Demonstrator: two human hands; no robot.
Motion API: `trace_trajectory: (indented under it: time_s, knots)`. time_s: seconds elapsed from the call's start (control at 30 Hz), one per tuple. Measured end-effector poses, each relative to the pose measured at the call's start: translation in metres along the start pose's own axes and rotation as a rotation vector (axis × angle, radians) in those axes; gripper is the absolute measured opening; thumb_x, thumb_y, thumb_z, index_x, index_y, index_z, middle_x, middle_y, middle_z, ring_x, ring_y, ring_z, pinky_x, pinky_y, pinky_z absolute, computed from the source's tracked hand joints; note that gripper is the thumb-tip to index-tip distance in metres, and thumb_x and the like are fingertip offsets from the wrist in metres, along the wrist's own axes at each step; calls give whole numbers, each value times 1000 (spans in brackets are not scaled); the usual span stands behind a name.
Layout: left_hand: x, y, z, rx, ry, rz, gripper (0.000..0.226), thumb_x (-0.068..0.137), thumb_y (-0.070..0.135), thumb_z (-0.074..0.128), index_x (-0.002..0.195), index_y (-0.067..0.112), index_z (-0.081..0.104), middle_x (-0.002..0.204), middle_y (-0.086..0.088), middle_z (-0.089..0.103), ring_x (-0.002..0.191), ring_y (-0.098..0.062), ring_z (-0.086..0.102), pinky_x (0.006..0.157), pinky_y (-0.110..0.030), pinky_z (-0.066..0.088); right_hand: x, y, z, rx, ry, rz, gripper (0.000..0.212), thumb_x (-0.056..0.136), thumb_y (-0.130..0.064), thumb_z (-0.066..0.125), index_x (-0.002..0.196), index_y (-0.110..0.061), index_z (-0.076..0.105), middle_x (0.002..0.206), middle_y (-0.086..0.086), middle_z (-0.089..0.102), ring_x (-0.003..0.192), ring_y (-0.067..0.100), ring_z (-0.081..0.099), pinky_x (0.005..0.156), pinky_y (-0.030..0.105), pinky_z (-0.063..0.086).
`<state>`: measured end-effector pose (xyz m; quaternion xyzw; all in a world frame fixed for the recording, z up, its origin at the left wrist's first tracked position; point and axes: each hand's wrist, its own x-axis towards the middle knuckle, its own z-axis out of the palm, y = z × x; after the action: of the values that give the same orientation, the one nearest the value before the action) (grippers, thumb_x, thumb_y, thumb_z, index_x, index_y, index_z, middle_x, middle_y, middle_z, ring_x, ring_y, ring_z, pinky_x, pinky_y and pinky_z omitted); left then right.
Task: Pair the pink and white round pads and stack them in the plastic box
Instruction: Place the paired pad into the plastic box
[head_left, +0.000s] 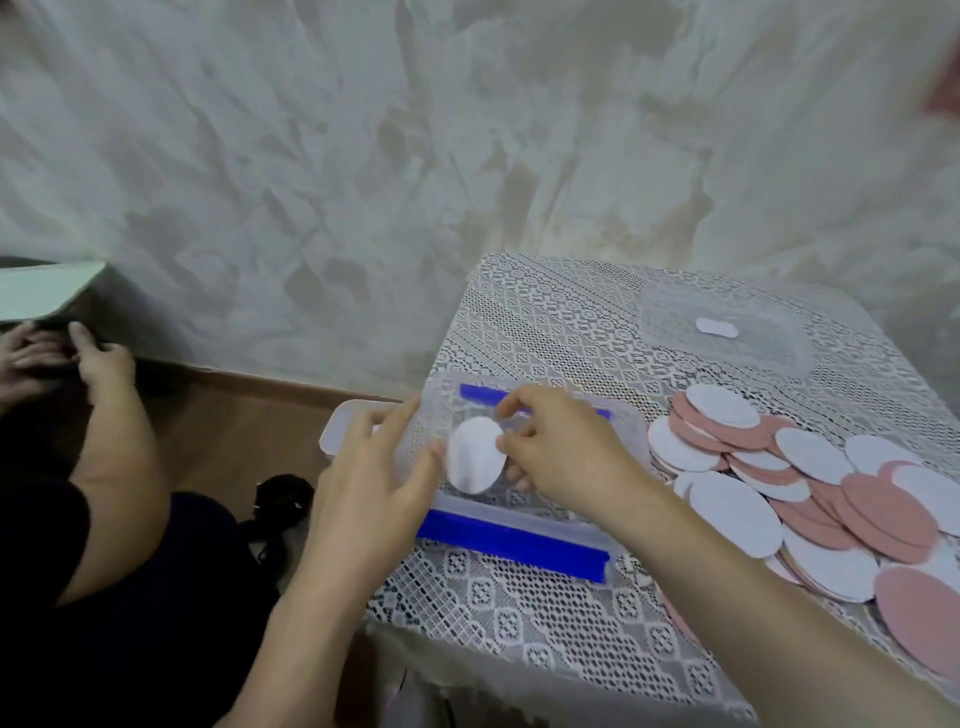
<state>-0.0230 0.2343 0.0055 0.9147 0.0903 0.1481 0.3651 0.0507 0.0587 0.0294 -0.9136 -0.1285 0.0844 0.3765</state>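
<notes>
A bench covered with a white lace cloth (519, 618) carries everything. On its right side lies a loose heap of pink and white round pads (810, 493), overlapping and well spread, some with the pink face up and some with the white.

Just left of the heap stands the clear rectangular plastic box with blue clip latches (519, 522), its left end hanging over the bench edge. Its transparent lid (769, 358) lies apart at the far side.

Over the open box, the left hand (374, 467) has its fingers spread and nearly straight, one tip at the left edge of a single white round pad (475, 454). The right hand (561, 457) pinches the pad's right edge between thumb and forefinger. The pad is held tilted above the box floor. Whether a pink one sits behind it cannot be told.

The pads look thin, light and slightly flexible, likely to slide over one another. A light pinch at the rim suits them best, with the other hand squaring the edges.
</notes>
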Motion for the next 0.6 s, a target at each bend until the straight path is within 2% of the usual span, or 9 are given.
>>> trace_trajectory:
  time_s: [0.1,0.17,0.23,0.3,0.37,0.47,0.6]
  knots:
    - [-5,0,7,-34,26,6,54,95,56,47,147,45,39,129,23,43,110,-4,52,84,-30,43,10,4,10,-212,-21,4,16,96,-18,54,101,-33,53,86,-1,71,79,24,69,72,41,58]
    - [-5,-2,10,-47,39,0,54,95,58,46,147,46,38,126,25,41,103,-1,52,80,-26,41,12,4,10,-324,-27,-20,16,95,-16,49,97,-31,55,80,-1,71,79,25,67,72,37,55]
    - [-5,-4,12,-62,51,-8,53,95,57,45,146,48,39,124,25,40,98,1,52,74,-22,38,12,2,6,-415,-51,-60,15,94,-20,49,97,-29,60,80,-2,72,80,24,66,74,36,54]
    - [-6,-5,15,-101,64,-17,50,95,54,46,145,50,40,122,26,40,100,12,48,70,-16,37,8,-1,0,-479,-94,-89,16,94,-25,51,104,-30,63,86,-4,72,86,24,65,75,35,52]
    - [-7,-5,18,-138,71,-35,49,96,50,46,144,53,40,121,26,42,102,16,45,71,-14,37,3,-2,-6,-504,-162,-104,20,93,-34,59,114,-33,60,92,-11,68,90,19,63,75,34,49]
    - [-7,-5,19,-161,72,-54,47,97,44,48,142,53,42,120,25,44,101,14,47,70,-17,39,-2,-4,-8,-477,-225,-93,41,87,-43,71,121,-31,52,95,-13,60,89,15,58,73,34,49]
    - [-7,-5,23,-156,99,-54,46,96,37,50,140,51,45,117,27,45,101,18,45,73,-17,39,-1,0,3,-460,-194,-110,38,87,-41,73,115,-29,51,99,-9,58,90,16,56,71,35,46]
